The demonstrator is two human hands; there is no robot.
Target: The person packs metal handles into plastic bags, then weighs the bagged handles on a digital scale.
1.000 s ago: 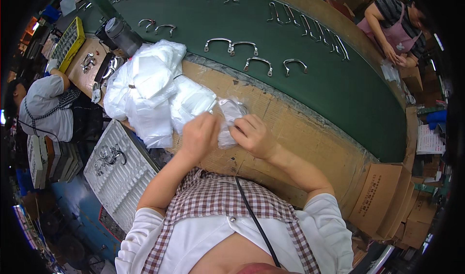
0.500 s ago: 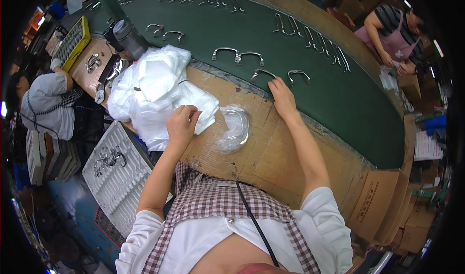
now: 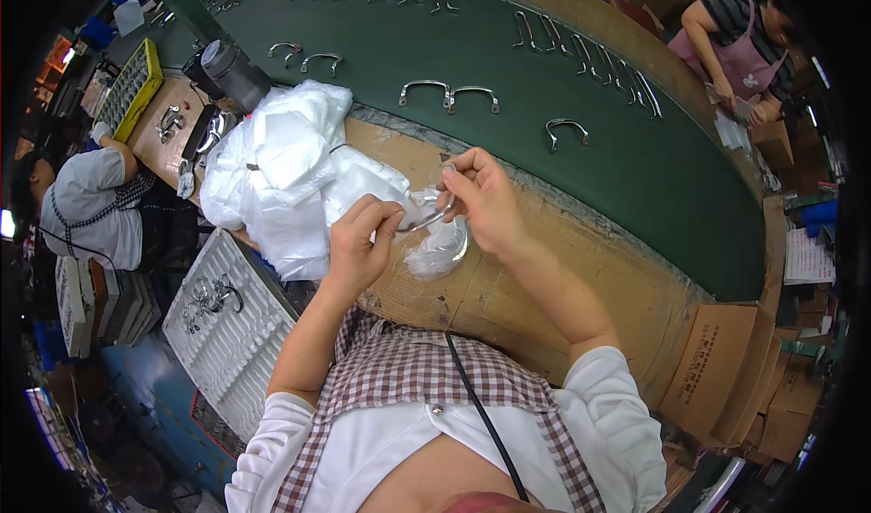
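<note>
A curved chrome handle point(image 3: 429, 223) is in my right hand point(image 3: 490, 206), pinched near its upper end over the cardboard-covered bench point(image 3: 508, 282). Its other end reaches the fingertips of my left hand point(image 3: 361, 245). Those fingers are closed, with thin clear plastic showing beside them, apparently the edge of a plastic bag point(image 3: 410, 210). Just beneath the held piece lies another curved handle point(image 3: 464, 241), wrapped in a clear bag. To the left of my left hand spreads a large pile of white plastic bags point(image 3: 272, 173), its flat stack reaching close to my fingers.
Beyond the bench runs a green belt point(image 3: 635, 186) carrying several chrome handles point(image 3: 449, 96). A ridged white tray point(image 3: 227, 332) with metal parts stands at lower left, cardboard boxes point(image 3: 717, 368) at right. Dark bottles point(image 3: 234, 73) stand behind the bags. Two co-workers sit left and far right.
My right hand has picked a curved handle off the belt and brought it back to my left hand. The left hand has moved slightly right.
</note>
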